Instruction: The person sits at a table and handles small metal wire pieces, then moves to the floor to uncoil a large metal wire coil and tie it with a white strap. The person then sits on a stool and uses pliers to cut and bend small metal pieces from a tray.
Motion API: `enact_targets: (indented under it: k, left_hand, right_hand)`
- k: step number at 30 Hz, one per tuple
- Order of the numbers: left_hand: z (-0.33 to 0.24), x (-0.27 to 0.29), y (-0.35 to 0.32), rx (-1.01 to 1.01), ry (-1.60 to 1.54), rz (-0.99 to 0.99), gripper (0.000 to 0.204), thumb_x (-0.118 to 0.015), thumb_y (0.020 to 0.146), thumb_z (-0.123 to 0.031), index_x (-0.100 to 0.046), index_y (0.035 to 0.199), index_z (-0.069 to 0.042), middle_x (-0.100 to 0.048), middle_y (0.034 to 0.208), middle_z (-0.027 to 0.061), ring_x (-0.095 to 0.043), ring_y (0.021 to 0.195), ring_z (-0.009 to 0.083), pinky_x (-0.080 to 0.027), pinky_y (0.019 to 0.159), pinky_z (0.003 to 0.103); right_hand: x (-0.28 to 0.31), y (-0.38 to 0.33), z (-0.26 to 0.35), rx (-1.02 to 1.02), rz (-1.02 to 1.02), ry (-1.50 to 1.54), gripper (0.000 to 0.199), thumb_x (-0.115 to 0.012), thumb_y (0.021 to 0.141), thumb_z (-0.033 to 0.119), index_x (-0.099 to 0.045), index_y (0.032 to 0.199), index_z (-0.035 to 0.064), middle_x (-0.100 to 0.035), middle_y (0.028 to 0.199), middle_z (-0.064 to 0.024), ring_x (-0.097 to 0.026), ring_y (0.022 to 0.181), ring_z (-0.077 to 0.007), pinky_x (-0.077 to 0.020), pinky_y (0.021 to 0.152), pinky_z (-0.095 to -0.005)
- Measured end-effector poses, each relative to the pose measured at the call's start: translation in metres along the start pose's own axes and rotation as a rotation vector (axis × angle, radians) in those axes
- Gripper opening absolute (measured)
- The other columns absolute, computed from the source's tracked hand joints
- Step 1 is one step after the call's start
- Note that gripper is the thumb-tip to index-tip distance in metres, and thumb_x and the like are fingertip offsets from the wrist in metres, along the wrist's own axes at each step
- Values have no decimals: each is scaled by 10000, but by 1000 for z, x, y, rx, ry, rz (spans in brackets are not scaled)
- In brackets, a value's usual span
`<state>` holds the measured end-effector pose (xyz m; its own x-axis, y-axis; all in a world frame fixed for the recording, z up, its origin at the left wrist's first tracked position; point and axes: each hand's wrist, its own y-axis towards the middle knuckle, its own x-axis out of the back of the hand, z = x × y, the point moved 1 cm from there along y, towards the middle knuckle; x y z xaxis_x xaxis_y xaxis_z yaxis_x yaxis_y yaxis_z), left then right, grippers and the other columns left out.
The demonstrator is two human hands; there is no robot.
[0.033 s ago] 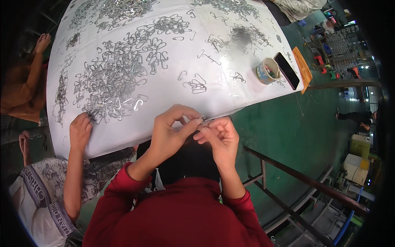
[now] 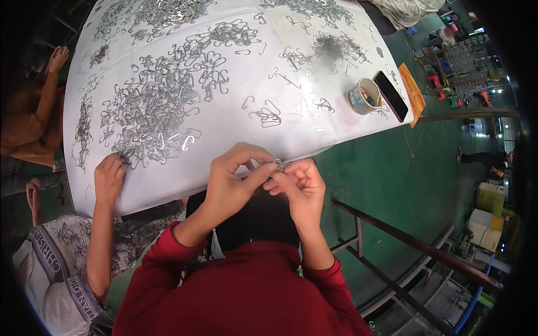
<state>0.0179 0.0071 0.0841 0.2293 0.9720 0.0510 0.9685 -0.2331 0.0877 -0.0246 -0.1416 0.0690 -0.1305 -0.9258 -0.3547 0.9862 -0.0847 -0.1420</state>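
On my feed, the 2 hands meet just off the near edge of the tabletop (image 2: 224, 126), with a small shiny metal piece (image 2: 278, 165) between their fingertips. I see the left hand (image 2: 231, 182) pinching it with thumb and forefinger from the left side; the right hand (image 2: 302, 193) faces it from the right, its thumb and forefinger apparently pinched on it too, the other fingers loosely curled. The relation I'm watching is that meeting point: the piece sits at the tips of both, so I can't call either hand nearer. Its long axis I cannot tell, since fingers cover most of it, nor whether it is 1 part or 2 joined.

Ahead of the hands and apart from them lies a small cluster of wire hooks (image 2: 268, 116); farther left spreads a large pile of wire hooks (image 2: 159, 103), pointing every which way. Off to my right stand a paper cup (image 2: 357, 103) and, just beside it, a dark phone (image 2: 391, 96). At the left, a co-worker's hand (image 2: 110, 178) is at the pile's near end
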Motion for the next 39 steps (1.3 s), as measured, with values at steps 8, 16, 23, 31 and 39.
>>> enact_targets:
  k: [8, 16, 23, 31, 39]
  left_hand:
    - [-8, 5, 6, -70, 47, 11, 88, -692, 803, -28, -690, 891, -29, -674, 874, 74, -600, 801, 185, -473, 708, 294]
    - [-5, 2, -1, -137, 82, 72, 111, -705, 793, -14, -676, 898, -34, -669, 870, 77, -602, 786, 217, -487, 692, 308]
    - [-4, -1, -1, -127, 82, 37, 70, -658, 778, 15, -626, 839, 20, -633, 809, 96, -571, 722, 179, -458, 696, 290]
    - [11, -6, 5, -140, 107, 191, 162, -642, 811, -10, -600, 967, -8, -612, 923, 98, -563, 797, 163, -463, 736, 292]
    - [8, -27, 4, -140, 48, 101, 95, -639, 801, 50, -636, 895, 39, -617, 794, 87, -546, 696, 135, -454, 652, 263]
  right_hand:
    - [22, 41, 15, 80, -70, -381, 146, -592, 918, 110, -570, 1044, 39, -632, 752, -52, -484, 546, -37, -369, 485, -170]
    - [26, 287, -12, 486, 410, -1256, 211, -541, 837, 31, -678, 949, 144, -618, 961, -61, -620, 895, -260, -480, 769, -361]
    - [-13, 381, -47, 402, 634, -1898, 199, -600, 757, 177, -713, 863, 54, -675, 1009, -151, -676, 869, -300, -537, 715, -439]
    - [-4, 264, 4, 408, 374, -1339, 93, -544, 818, 3, -590, 897, 20, -634, 911, -118, -651, 822, -277, -504, 691, -424]
    - [14, 67, 78, 138, 157, -288, 122, -623, 890, 81, -596, 966, -11, -610, 766, -43, -581, 613, -81, -469, 504, -224]
